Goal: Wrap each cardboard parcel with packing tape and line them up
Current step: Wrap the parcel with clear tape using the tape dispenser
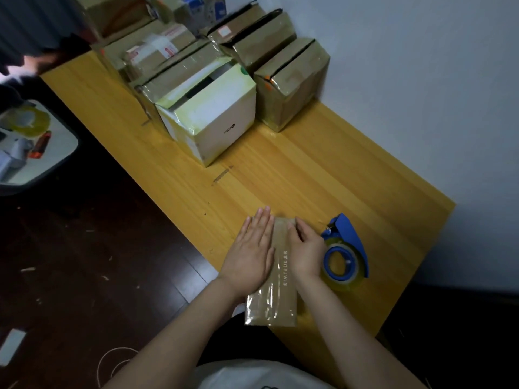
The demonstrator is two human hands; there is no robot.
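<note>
A flat brown cardboard parcel (276,293), shiny with clear tape, lies at the near edge of the yellow wooden table (295,169). My left hand (251,248) presses flat on its left side with straight fingers. My right hand (304,248) rests on the parcel's right side, fingertips bent at its far edge. A blue tape dispenser (346,248) with a clear tape roll stands just right of my right hand. Several taped parcels (213,80) stand in rows at the table's far end, a white box (213,116) nearest.
A white wall (421,80) runs along the table's right side. On the left, a dark floor (84,262) holds a tray (28,141) with tape rolls and tools. Loose cord and scraps lie on the floor near my left arm.
</note>
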